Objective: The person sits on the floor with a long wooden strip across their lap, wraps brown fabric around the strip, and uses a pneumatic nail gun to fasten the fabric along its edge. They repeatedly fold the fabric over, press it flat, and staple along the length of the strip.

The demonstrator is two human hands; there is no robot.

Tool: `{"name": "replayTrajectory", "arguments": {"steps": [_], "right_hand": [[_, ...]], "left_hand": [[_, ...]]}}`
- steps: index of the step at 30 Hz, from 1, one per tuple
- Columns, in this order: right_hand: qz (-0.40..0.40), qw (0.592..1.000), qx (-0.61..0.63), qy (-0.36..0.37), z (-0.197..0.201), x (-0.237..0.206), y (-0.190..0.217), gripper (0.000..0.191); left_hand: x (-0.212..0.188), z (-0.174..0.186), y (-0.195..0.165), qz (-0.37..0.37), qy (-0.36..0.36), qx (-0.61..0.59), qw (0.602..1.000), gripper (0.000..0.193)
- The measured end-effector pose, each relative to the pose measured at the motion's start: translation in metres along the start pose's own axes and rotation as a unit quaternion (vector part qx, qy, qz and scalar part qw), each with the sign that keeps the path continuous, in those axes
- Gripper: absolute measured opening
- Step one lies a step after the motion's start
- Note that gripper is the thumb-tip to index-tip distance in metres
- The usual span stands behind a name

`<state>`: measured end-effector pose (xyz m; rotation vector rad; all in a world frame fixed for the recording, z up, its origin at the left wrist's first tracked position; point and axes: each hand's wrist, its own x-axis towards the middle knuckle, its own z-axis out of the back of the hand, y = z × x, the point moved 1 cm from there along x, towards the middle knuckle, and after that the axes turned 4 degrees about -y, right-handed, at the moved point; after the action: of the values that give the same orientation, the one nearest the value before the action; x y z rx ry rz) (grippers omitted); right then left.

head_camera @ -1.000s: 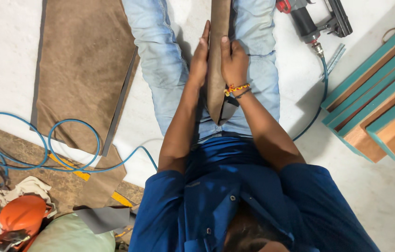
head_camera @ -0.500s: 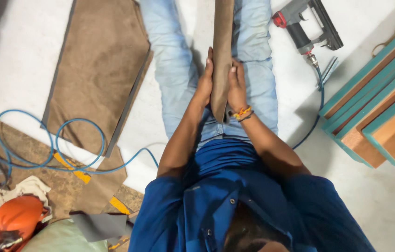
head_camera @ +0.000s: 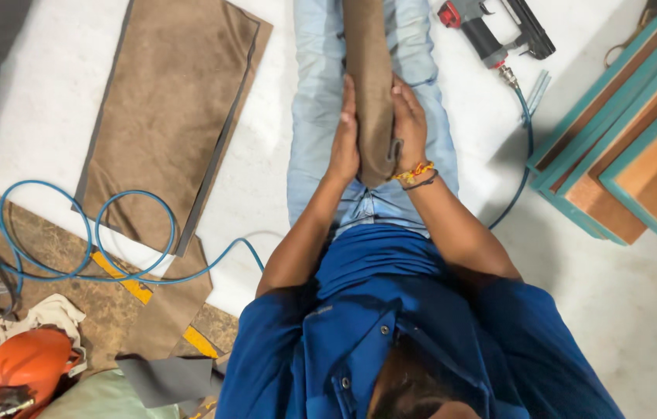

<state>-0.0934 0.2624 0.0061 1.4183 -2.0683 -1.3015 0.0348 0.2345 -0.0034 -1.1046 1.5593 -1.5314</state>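
Seen from above, a long narrow panel wrapped in brown suede-like fabric (head_camera: 369, 85) lies lengthwise along the seated person's legs in pale blue jeans (head_camera: 314, 116), its near end over the lap. The left hand (head_camera: 344, 143) lies flat, fingers straight, against the panel's left edge; the right hand (head_camera: 408, 124), with an orange thread band at the wrist, presses the right edge, so the piece is clamped between both palms rather than gripped in fists. The covering appears matte and napped, uniformly tan-brown, with a small loose flap at the near end. It probably handles as a stiff, fairly light board with a soft, non-slippery skin; the long edges near the end offer the surest hold. On the pale floor to the right lies a grey-and-red pneumatic nail gun (head_camera: 491, 31).
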Motion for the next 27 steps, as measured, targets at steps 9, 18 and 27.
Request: {"name": "replayTrajectory", "arguments": {"steps": [9, 18, 27], "right_hand": [[0.060, 0.967, -0.245, 0.029, -0.013, -0.047, 0.045, 0.031], [0.065, 0.733, -0.623, 0.264, -0.076, -0.084, 0.153, 0.039], [0.003, 0.636, -0.652, 0.412, -0.110, -0.033, 0.142, 0.053]], "left_hand": [[-0.063, 0.025, -0.085, -0.069, -0.033, 0.060, 0.995, 0.097], [-0.070, 0.003, -0.086, -0.037, -0.123, 0.194, 0.973, 0.108], [-0.066, 0.007, -0.084, -0.029, -0.084, 0.274, 0.958, 0.104]]}}
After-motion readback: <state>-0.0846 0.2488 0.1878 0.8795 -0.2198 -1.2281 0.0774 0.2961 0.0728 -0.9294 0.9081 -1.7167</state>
